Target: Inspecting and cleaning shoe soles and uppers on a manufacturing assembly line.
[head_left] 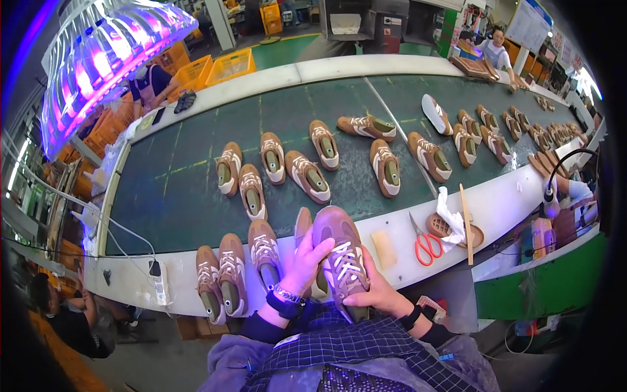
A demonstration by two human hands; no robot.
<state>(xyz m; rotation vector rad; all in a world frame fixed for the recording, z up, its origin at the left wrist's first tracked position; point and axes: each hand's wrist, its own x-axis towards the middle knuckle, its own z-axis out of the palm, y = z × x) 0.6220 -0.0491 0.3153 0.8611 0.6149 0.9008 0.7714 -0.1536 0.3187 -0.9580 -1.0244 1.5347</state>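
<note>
Hands met on one brown suede sneaker with white laces and a pale stripe point(341, 255), which stood at the near white edge of the dark green conveyor belt point(183, 189), directly in front of the person's lap. Its long axis ran away from the body, toe toward the belt and heel toward the checked apron, tilted slightly so the toe leaned left.

The left hand point(305, 261) lay on the sneaker's left flank, fingers curled over the upper near the laces and pressed against it. The right hand point(379, 294) cupped the heel end from the right and below, thumb laid along the side, closed on the shoe rather than spread. Both hands touched it; the right sat nearer the heel, the left nearer the lacing.

Just left of the held sneaker stood a row of matching brown sneakers point(232, 277) on the same white edge, toes also pointing away. Right of it lay a tan rectangular block point(384, 249), then orange-handled scissors point(428, 245), well apart from either hand.
</note>
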